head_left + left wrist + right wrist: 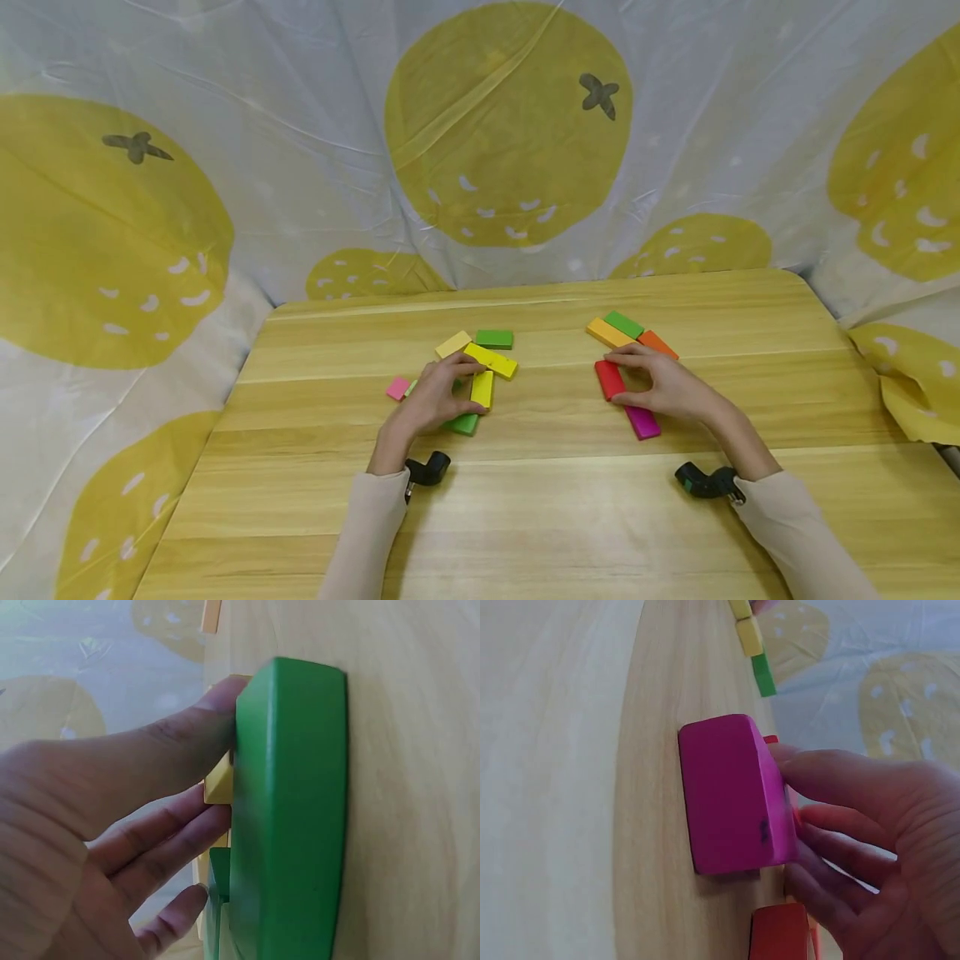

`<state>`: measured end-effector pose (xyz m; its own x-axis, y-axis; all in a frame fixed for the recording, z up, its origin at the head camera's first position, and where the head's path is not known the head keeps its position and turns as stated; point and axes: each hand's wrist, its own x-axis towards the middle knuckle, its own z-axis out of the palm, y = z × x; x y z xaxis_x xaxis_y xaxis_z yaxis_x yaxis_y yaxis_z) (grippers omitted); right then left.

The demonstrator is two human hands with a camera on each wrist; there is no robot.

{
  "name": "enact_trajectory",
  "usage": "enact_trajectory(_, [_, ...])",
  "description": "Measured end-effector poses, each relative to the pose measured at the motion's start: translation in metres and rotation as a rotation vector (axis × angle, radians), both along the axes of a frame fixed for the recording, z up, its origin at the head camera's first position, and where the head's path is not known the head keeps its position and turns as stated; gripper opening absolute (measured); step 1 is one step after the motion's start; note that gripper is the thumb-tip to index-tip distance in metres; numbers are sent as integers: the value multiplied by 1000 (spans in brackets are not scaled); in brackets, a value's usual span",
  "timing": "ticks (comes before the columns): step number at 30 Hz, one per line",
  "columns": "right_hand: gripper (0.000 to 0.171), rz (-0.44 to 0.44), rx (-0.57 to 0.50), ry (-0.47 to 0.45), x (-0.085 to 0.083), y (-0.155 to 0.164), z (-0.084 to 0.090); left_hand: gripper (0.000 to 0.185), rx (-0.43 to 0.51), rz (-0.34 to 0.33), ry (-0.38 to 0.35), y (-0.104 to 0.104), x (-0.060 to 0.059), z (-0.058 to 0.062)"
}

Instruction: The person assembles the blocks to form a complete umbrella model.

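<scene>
My left hand [431,402] pinches a yellow block [482,390] lengthwise, thumb at its near end and fingers at its far end. That block meets a second yellow block [498,362] lying aslant behind it. A green block [300,802] fills the left wrist view, in front of the thumb; it lies partly under the hand in the head view. With my right hand [671,387] I grip a red block [610,381] between thumb and fingers. A magenta block [727,795] lies just nearer than the red one, its far end beside the thumb.
Behind the left hand lie a pale yellow block [453,344] and a green block [494,339]; a pink block [398,388] sits left. Beyond the right hand are orange-yellow [609,332], green [624,324] and orange [659,344] blocks. A fruit-print cloth [315,192] hangs behind the wooden table [547,517].
</scene>
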<state>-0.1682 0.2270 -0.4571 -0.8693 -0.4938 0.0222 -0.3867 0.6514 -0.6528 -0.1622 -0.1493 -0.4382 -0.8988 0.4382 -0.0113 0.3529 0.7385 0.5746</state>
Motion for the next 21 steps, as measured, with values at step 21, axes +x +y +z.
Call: enact_trajectory(21, [64, 89, -333, -244, -3, 3, -9, 62, 214, -42, -232, 8, 0, -2])
